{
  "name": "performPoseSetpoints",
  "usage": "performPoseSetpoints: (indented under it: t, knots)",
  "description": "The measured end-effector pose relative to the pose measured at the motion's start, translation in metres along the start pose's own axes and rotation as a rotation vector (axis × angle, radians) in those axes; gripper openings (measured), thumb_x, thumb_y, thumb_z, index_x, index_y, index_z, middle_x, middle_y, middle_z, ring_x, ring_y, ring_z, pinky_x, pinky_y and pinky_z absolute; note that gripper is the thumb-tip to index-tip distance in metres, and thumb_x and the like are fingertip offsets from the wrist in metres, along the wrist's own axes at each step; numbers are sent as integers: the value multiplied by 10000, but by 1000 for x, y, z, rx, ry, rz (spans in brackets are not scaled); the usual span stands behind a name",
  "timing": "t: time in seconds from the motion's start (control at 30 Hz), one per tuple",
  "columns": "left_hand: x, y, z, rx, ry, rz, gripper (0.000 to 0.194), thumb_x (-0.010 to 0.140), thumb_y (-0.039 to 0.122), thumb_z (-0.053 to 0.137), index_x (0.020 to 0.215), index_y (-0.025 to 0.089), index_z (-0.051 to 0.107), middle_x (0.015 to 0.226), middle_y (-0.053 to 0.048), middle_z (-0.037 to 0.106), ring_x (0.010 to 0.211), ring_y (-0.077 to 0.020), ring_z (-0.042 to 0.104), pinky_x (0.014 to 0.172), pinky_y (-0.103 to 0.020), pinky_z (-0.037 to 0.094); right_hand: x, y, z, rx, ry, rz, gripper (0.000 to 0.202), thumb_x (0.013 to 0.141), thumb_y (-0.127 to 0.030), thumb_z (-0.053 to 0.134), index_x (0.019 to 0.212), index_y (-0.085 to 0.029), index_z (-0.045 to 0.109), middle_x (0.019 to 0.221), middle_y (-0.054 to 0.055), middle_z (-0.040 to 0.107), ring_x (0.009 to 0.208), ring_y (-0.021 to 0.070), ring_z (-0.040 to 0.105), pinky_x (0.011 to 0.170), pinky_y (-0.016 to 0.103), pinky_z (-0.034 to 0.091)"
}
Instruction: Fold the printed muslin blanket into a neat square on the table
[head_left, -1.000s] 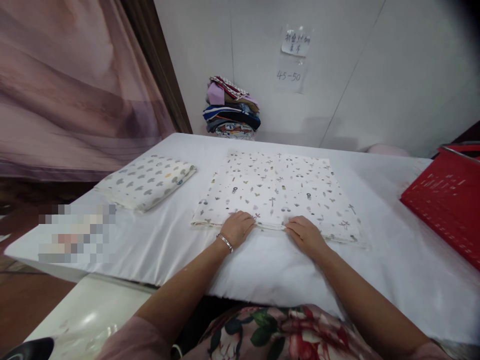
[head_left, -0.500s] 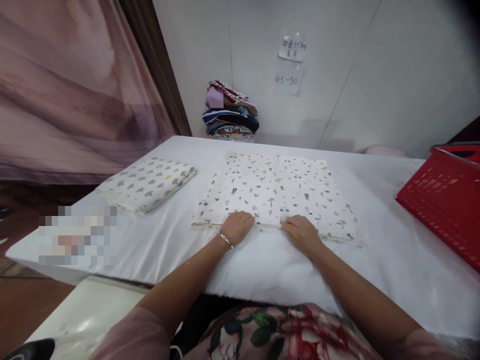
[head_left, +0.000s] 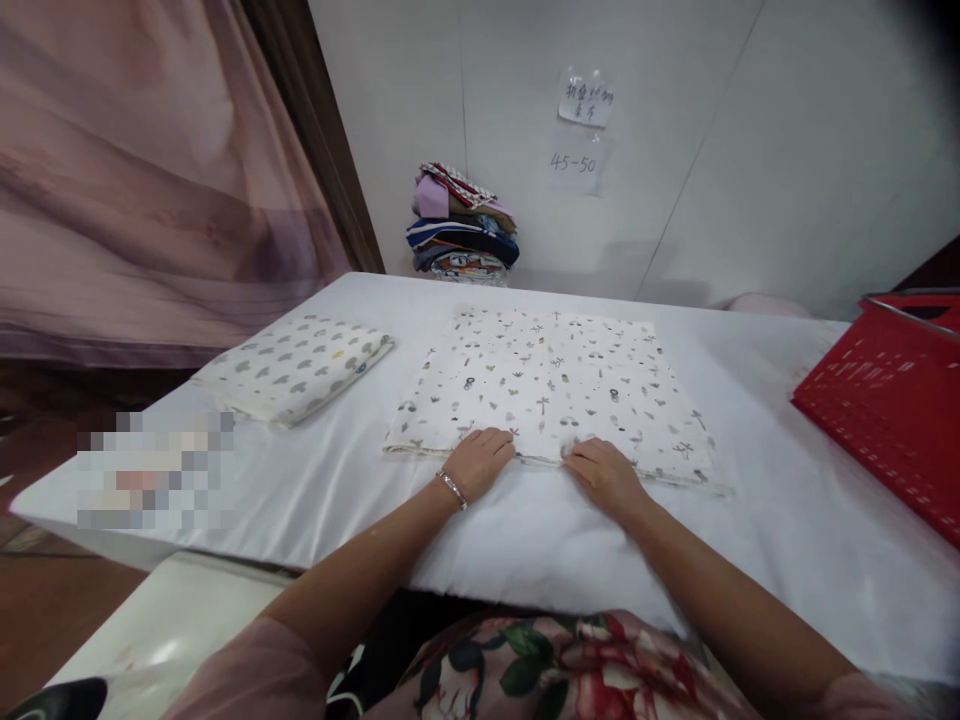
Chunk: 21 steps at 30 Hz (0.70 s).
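Note:
A white cloth (head_left: 547, 380) with small grey and yellow prints lies folded flat on the white-covered table (head_left: 300, 500). Its near edge shows several layers. My left hand (head_left: 478, 464), with a silver bracelet at the wrist, grips that edge just left of the middle, fingers bent over the top. A short way to the right, my right hand (head_left: 604, 474) pinches the same edge. The thumbs are mostly hidden.
At the left lies another folded white cloth (head_left: 300, 365) with grey tree-like prints. A red basket (head_left: 889, 400) stands on the right. Beyond the table, a stack of folded fabrics (head_left: 463, 225) rests by the wall, below paper signs (head_left: 574, 163). A blurred patch covers the front left.

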<state>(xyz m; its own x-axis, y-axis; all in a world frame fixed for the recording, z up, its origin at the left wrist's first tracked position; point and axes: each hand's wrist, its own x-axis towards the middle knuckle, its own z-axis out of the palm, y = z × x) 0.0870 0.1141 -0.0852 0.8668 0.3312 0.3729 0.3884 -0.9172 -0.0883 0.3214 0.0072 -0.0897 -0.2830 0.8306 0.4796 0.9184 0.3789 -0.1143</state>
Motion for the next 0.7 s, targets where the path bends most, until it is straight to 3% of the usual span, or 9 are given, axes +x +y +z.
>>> performPoseSetpoints:
  t: [0.27, 0.5, 0.7]
  knots:
    - [11, 5, 3, -10, -41, -24, 295, 820, 75, 403, 1069, 195, 508, 1055, -64, 565, 921, -174, 503, 762, -311, 377, 4, 0, -1, 36, 124, 41, 196, 882, -218, 436, 921, -156, 618, 897, 86, 605, 818, 177, 503, 712, 305, 411]
    - [21, 2, 3, 49, -28, 2, 182, 829, 87, 405, 895, 183, 546, 926, -51, 571, 814, -171, 482, 688, -309, 345, 5, -1, -5, 12, 164, 38, 173, 869, -189, 458, 934, -144, 612, 910, 89, 604, 831, 176, 499, 716, 301, 391]
    - [21, 3, 5, 37, -57, 37, 133, 802, 82, 461, 801, 176, 555, 904, -48, 551, 834, -172, 453, 702, -305, 339, 4, -2, -1, -27, 21, 9, 190, 874, -157, 444, 885, -172, 633, 868, 59, 611, 819, 166, 484, 687, 283, 340]
